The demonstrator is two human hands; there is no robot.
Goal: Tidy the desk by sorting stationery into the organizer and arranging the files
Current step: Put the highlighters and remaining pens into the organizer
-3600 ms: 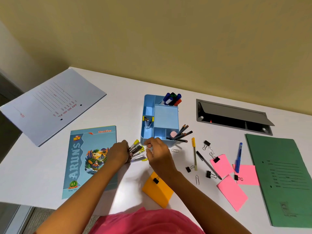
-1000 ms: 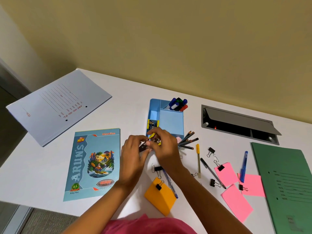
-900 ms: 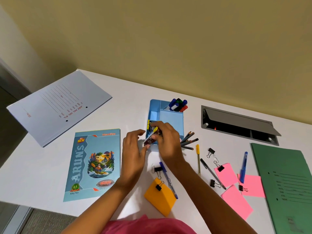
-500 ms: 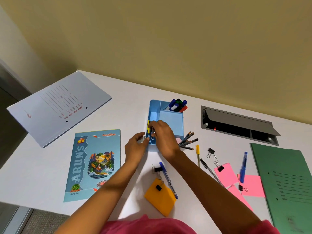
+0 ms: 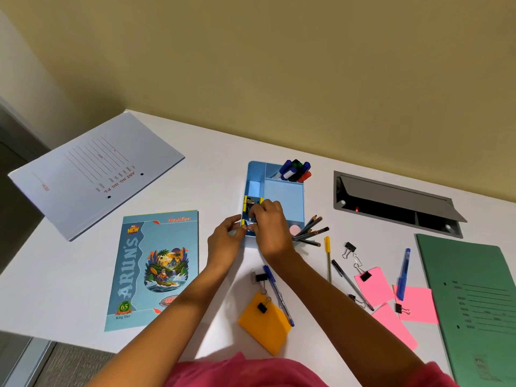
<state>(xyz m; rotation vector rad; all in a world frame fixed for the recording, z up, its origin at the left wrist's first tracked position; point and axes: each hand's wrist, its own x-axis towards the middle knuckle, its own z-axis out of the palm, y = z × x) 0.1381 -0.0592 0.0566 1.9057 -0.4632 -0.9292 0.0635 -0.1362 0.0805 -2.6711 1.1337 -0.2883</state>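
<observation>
**Bundle now in the organizer; most of the table still unsorted**

The bundle (image 5: pixel 250 203) of yellow-tipped pieces has moved. Earlier it is fanned out in the left hand (image 5: pixel 224 241) over the table (image 5: pixel 195 185). It now sits in the long left-hand compartment of the organizer (image 5: pixel 283 191). Both hands have gone forward with it to the organizer's near left corner.

**Hands**
- The right hand (image 5: pixel 269 227) is over that compartment, fingers curled down onto the near end of the bundle and gripping it. It hides the lower part of the bundle.
- The left hand has given up the bundle. Its fingertips touch the organizer's outer left wall. Whether it pinches the wall or only steadies it cannot be told.

**Position**
- The yellow ends show just beyond the right fingertips, inside the compartment walls.

**Judgement**
- One group is nearly stowed, and release is the step in hand.
- Outstanding on the table: pens (image 5: pixel 277 294), clips (image 5: pixel 349 247) and pink notes (image 5: pixel 374 286) to the right of the hands.
- The pencils (image 5: pixel 310 230) lean out of the near right corner.
- The green file (image 5: pixel 474 303) and grey file (image 5: pixel 92 174) lie well apart at opposite ends, not yet arranged.
</observation>
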